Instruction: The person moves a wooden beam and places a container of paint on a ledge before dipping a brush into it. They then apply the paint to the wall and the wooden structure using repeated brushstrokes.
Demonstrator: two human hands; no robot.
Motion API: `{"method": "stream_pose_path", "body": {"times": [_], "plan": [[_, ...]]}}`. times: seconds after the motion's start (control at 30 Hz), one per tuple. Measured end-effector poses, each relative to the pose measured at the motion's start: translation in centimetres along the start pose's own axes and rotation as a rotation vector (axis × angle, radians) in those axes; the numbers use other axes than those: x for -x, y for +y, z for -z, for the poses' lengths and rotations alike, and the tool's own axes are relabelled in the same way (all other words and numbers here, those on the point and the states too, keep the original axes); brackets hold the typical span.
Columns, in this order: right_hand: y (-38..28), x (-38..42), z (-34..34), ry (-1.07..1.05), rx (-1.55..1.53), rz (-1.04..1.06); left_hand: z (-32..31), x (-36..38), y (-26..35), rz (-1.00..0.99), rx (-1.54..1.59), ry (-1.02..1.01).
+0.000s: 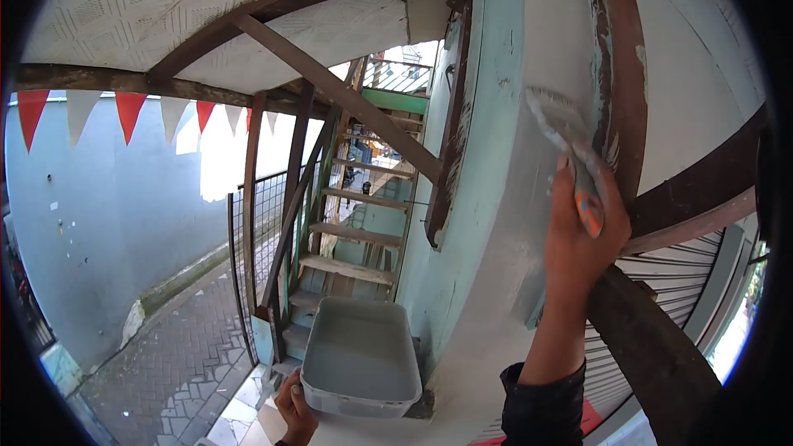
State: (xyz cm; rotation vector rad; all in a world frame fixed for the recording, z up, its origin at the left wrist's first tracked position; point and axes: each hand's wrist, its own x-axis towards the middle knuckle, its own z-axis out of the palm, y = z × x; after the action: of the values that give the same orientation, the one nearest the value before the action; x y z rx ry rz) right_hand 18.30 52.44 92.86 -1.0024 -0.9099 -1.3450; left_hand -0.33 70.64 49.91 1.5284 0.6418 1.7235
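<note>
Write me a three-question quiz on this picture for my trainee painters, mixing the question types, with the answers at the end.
1. Multiple choice: what colour is the liquid in the tub?
A) Red
B) Grey
C) Yellow

2. True or false: every one of the triangular flags is red.

3. Fill the gap: the person holds the brush in the ____.

Key:
1. B
2. False; pale flags hang between the red ones.
3. right hand
</note>
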Motion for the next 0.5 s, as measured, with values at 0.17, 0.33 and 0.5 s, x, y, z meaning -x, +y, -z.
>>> {"method": "stream_pose_path", "body": {"times": [0.17,0.33,0.5], "plan": [[0.0,9.6,6.1,-0.200,0.061,-0.021,0.2,0.4,-0.9,0.057,-0.007,-0.001],[-1.9,16.9,12.1,-0.437,0.154,-0.122,0.1,0.4,-0.5,0.089,-0.006,0.000],[-3.6,20.8,18.2,-0.657,0.172,-0.221,-0.1,0.1,0.8,0.053,-0.002,0.004]]}}
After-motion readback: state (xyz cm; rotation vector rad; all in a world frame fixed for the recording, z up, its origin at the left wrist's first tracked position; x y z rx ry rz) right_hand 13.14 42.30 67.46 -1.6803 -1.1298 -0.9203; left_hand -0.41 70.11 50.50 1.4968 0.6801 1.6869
